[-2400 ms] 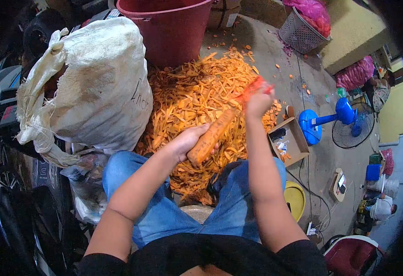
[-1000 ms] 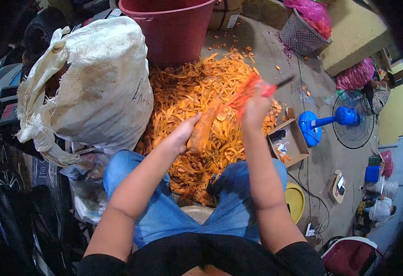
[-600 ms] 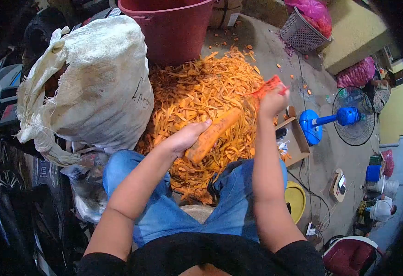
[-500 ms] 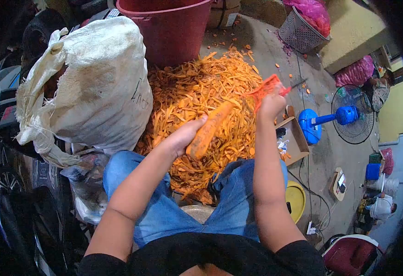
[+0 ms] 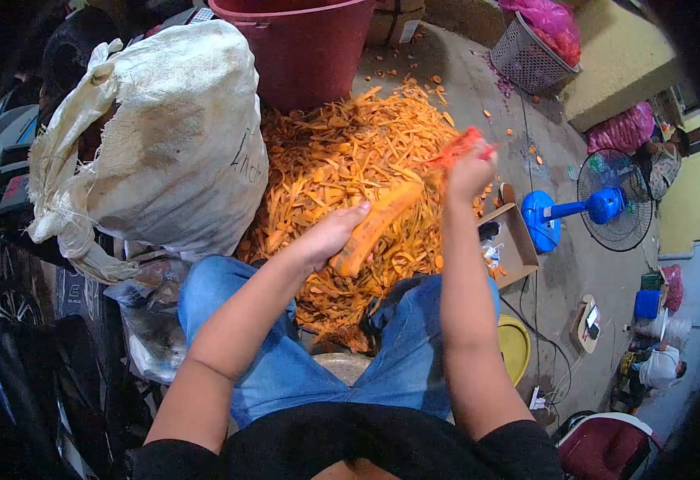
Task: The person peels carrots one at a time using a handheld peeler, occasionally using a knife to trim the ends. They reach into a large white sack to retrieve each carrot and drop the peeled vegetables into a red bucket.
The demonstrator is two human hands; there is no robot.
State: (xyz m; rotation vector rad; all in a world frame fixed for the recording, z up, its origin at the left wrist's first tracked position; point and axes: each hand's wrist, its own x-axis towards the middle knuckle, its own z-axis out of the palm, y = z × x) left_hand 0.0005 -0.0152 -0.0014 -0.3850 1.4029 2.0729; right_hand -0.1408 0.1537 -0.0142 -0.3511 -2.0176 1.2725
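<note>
My left hand [image 5: 336, 234] is wrapped round the lower part of a big carrot [image 5: 382, 226]. The carrot slants up to the right, bright orange along most of its length, with brownish skin left near the lower end. Beyond its upper tip, my right hand [image 5: 472, 172] is closed on a red peeler [image 5: 458, 148], smeared by motion. The peeler is apart from the carrot. Beneath both hands lies a large heap of orange carrot peelings [image 5: 342, 160], reaching down between my knees.
A white woven sack [image 5: 182, 144] stands at the left, with a large red tub [image 5: 298, 56] behind the heap. To the right are an open cardboard box [image 5: 518, 248], a blue fan [image 5: 606, 204] and a yellow basin [image 5: 516, 344]. A grey basket [image 5: 530, 60] stands farther back. Another person [image 5: 658, 366] is at the far right.
My right hand has turned and stayed beyond the carrot's tip; the dark blade-like part seen earlier no longer shows. The carrot and my left hand have shifted slightly right.
</note>
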